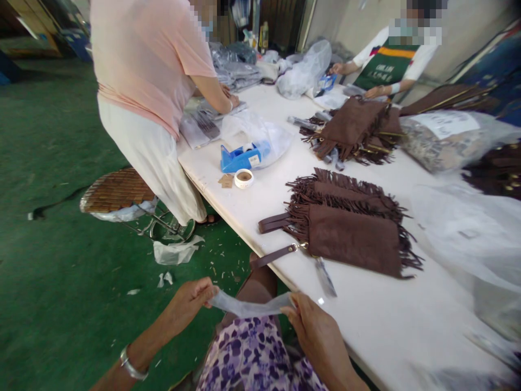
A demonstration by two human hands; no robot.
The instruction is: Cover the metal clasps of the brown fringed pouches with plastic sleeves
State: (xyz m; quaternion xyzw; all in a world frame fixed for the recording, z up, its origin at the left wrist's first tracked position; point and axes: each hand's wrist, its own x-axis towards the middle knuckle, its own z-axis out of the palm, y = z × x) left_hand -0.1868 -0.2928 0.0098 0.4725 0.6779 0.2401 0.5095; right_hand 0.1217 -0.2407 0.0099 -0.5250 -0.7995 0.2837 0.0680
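Your left hand (200,296) and right hand (307,320) each pinch one end of a translucent strip (252,309), perhaps a plastic sleeve, so it spreads between them beside the counter (264,217) edge; the front fringed pouch (354,239) lies flat, its strap (274,256) overhanging that edge.

No text can be read for certain. Pale lettering on the dark green cloth apron with an orange stripe (382,66) is blurred; marks on the small white label (254,161) of the blue plastic tape dispenser (235,161) and the white paper sheet (443,124) at the clear plastic bag (423,146) are illegible.
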